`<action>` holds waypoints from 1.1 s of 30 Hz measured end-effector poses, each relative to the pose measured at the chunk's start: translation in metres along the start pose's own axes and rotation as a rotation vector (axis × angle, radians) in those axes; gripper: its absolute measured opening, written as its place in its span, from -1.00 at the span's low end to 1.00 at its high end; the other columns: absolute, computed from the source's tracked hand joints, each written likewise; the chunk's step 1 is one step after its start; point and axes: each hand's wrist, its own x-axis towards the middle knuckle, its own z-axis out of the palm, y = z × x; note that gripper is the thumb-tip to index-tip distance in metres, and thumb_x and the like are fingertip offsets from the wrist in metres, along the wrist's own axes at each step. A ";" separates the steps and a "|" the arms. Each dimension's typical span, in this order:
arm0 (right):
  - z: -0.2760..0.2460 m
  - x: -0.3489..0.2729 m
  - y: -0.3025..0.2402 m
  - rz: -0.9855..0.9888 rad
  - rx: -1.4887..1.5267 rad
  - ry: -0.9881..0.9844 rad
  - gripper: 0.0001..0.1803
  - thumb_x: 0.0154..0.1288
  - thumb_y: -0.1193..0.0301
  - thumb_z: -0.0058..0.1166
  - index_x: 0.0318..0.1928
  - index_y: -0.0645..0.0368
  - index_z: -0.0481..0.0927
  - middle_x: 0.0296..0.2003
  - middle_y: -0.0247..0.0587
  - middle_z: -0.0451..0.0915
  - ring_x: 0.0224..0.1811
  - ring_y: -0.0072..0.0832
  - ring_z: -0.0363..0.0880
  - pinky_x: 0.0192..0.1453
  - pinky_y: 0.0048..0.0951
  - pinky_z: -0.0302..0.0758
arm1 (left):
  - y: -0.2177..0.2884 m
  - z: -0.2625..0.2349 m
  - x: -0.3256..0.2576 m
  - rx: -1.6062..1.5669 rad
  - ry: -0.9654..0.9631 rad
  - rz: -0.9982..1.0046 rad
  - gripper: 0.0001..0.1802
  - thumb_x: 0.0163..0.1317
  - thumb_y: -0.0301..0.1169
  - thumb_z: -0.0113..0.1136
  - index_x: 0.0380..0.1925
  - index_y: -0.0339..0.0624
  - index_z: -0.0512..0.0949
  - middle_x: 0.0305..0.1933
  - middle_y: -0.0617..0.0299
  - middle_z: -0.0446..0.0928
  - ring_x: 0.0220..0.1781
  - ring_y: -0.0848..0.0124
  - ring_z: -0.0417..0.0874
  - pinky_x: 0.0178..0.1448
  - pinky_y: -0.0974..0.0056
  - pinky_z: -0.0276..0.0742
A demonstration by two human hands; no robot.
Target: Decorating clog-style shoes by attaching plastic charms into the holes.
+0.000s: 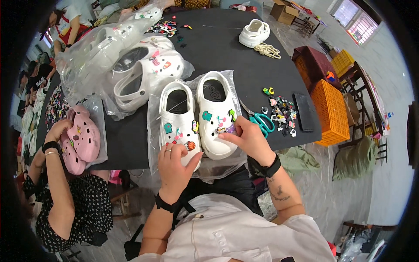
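Observation:
Two white clogs stand side by side on a clear plastic bag at the near edge of a black table [227, 48]. My left hand [174, 166] rests on the toe of the left clog [178, 120], fingertips by an orange round charm [190, 145]. My right hand [246, 139] presses its fingertips on small coloured charms on the toe of the right clog [214, 113]. Both clogs carry several small charms, among them green shirt shapes.
Teal-handled scissors [261, 120], a heap of loose charms [281, 114] and a black phone [304, 111] lie right of the clogs. Bagged white clogs [144, 72] sit behind. A person at left handles pink clogs [80, 137]. Orange crates [331, 109] stand beside the table.

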 end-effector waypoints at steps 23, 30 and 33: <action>0.000 -0.001 0.003 -0.337 -0.233 -0.040 -0.83 0.38 0.47 0.03 -0.32 0.29 0.37 -0.45 0.08 0.46 -0.40 0.05 0.50 -0.33 -0.09 0.42 | 0.026 0.006 -0.003 0.133 -0.119 0.257 -0.45 0.07 -0.20 0.37 0.14 0.14 0.54 0.22 0.22 0.44 0.26 0.20 0.42 0.22 0.05 0.34; -0.001 -0.001 0.004 -0.318 -0.184 -0.039 -0.83 0.37 0.46 0.04 -0.33 0.30 0.40 -0.47 0.09 0.48 -0.42 0.06 0.51 -0.34 -0.09 0.43 | 0.019 0.016 -0.009 0.234 -0.139 0.277 -0.40 0.08 -0.12 0.35 0.19 0.28 0.52 0.30 0.34 0.44 0.31 0.26 0.40 0.28 0.06 0.28; -0.003 -0.001 0.006 -0.298 -0.128 -0.052 -0.83 0.38 0.47 0.03 -0.32 0.31 0.39 -0.48 0.11 0.46 -0.43 0.06 0.50 -0.36 -0.11 0.40 | 0.020 0.018 -0.010 0.229 -0.135 0.263 -0.41 0.08 -0.13 0.35 0.19 0.28 0.53 0.30 0.35 0.45 0.30 0.28 0.40 0.29 0.06 0.27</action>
